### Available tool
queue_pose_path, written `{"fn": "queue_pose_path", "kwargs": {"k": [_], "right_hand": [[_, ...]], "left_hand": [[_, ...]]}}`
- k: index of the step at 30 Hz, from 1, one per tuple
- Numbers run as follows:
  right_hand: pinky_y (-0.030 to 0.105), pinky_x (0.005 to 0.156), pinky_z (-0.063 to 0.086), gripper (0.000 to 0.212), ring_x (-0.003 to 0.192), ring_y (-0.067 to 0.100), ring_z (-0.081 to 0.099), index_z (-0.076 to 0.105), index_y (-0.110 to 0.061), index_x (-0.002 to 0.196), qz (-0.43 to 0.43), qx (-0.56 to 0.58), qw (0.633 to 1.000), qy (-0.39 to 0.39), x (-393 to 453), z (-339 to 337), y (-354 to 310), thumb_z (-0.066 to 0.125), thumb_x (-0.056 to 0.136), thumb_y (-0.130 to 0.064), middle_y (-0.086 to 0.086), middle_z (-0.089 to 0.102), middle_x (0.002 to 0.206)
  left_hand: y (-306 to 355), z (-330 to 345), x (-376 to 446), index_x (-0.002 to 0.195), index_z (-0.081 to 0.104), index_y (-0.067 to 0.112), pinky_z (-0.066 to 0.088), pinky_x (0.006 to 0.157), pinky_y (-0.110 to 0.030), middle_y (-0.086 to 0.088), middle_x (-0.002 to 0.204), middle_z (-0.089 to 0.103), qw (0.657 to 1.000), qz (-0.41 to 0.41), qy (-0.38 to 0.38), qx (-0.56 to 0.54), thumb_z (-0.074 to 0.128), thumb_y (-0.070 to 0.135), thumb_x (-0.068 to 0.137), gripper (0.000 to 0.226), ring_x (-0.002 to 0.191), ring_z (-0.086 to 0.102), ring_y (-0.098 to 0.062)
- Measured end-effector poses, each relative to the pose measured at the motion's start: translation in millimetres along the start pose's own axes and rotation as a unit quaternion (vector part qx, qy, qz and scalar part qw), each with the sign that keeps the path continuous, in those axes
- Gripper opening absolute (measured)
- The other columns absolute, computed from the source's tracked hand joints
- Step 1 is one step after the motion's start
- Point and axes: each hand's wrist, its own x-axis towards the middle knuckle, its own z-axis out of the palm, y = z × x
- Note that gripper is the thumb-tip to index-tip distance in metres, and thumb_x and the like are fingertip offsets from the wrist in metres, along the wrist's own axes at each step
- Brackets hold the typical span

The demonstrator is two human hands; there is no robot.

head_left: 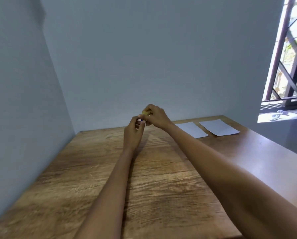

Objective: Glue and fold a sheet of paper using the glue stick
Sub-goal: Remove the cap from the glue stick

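OK, from my feed: both hands are raised over the far part of the table (96, 169), a wood-grain top with dark streaks and a smoother glossy strip along its right edge. Two white paper sheets (192, 129) (219, 126) lie flat side by side at about 2 o'clock from the hands, near the far right corner, apart from each other and untouched. Nothing sits between hands and sheets; the right forearm runs just beside the nearer sheet. Left hand (133, 133) has its fingers curled, pinching the blue lower end of the glue stick (145, 113). Right hand (157, 117) pinches the yellow upper end, fingers pressed together round it. Most of the stick is hidden by fingers. Plain grey walls at 12 and 9 o'clock; barred window (289, 54) at 2 o'clock.
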Motion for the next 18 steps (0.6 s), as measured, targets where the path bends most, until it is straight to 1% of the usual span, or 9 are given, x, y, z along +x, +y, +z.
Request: {"fn": "queue_pose_path", "kwargs": {"k": [2,3,5,7,8,10,14,16,18], "right_hand": [[0.029,0.059,0.055,0.029,0.057,0.018,0.062,0.055,-0.006,0.089,0.029,-0.044,0.998,-0.018,0,-4,-6,0.072,0.083,-0.029,0.009,0.063,0.083],[0.028,0.056,0.052,0.031,0.054,0.018,0.061,0.054,-0.006,0.087,0.047,-0.089,0.994,-0.033,1,-5,-9,0.07,0.083,-0.033,0.009,0.063,0.083],[0.025,0.051,0.048,0.037,0.053,0.021,0.058,0.052,-0.006,0.078,0.077,-0.191,0.975,-0.082,4,-7,-14,0.063,0.087,-0.041,0.009,0.061,0.077],[0.023,0.05,0.044,0.041,0.056,0.018,0.054,0.048,-0.01,0.069,0.1,-0.241,0.957,-0.129,9,-7,-19,0.053,0.093,-0.043,0.006,0.056,0.07],[0.023,0.051,0.043,0.038,0.058,0.017,0.052,0.047,-0.012,0.069,0.11,-0.252,0.95,-0.15,12,-8,-20,0.051,0.095,-0.041,0.004,0.054,0.069],[0.024,0.054,0.045,0.031,0.061,0.015,0.051,0.046,-0.015,0.072,0.126,-0.259,0.937,-0.198,17,-12,-22,0.051,0.096,-0.035,0.004,0.054,0.072],[0.024,0.054,0.048,0.026,0.06,0.015,0.05,0.044,-0.015,0.076,0.136,-0.245,0.917,-0.284,25,-23,-26,0.053,0.096,-0.028,0.005,0.053,0.073],[0.023,0.055,0.051,0.02,0.063,0.014,0.053,0.047,-0.014,0.08,0.126,-0.235,0.913,-0.31,30,-29,-28,0.055,0.095,-0.025,0.005,0.055,0.077],[0.022,0.057,0.054,0.011,0.068,0.013,0.056,0.05,-0.014,0.085,0.102,-0.21,0.918,-0.321,34,-35,-30,0.057,0.093,-0.017,0.005,0.056,0.086]], "left_hand": [[0,-1,2,0.106,0.065,0.012,0.047,0.066,-0.015,0.002,0.084,0.066,0.999,-0.025,0.005,-0.036,0.064,0.022,0.087,0.022,0.074,0.06,-0.004],[-2,-3,2,0.103,0.067,0.011,0.048,0.065,-0.015,0.001,0.08,0.066,0.998,-0.036,0.003,-0.046,0.068,0.02,0.084,0.021,0.071,0.061,-0.006],[-3,-6,1,0.1,0.067,0.014,0.053,0.067,-0.025,-0.002,0.079,0.068,0.996,-0.057,-0.011,-0.07,0.071,0.017,0.082,0.019,0.071,0.066,-0.016],[-3,-7,0,0.103,0.065,0.017,0.054,0.066,-0.021,0.001,0.079,0.069,0.993,-0.071,-0.027,-0.092,0.07,0.014,0.082,0.022,0.071,0.068,-0.014],[-3,-6,-1,0.103,0.065,0.017,0.054,0.065,-0.017,0.002,0.077,0.069,0.992,-0.076,-0.04,-0.095,0.07,0.014,0.082,0.022,0.07,0.067,-0.012],[-3,-5,-1,0.097,0.068,0.012,0.05,0.066,-0.016,0.0,0.076,0.069,0.99,-0.085,-0.074,-0.081,0.07,0.015,0.083,0.015,0.071,0.067,-0.011],[-3,-4,1,0.093,0.069,0.012,0.052,0.074,-0.024,-0.007,0.081,0.071,0.983,-0.107,-0.125,-0.081,0.066,0.018,0.087,0.01,0.08,0.07,-0.02],[-2,-5,2,0.092,0.069,0.013,0.053,0.081,-0.029,-0.011,0.086,0.072,0.981,-0.113,-0.131,-0.092,0.064,0.017,0.088,0.008,0.085,0.07,-0.023],[-5,-8,2,0.094,0.07,0.011,0.051,0.086,-0.032,-0.01,0.09,0.072,0.978,-0.116,-0.147,-0.089,0.062,0.017,0.089,0.011,0.088,0.068,-0.022]]}}
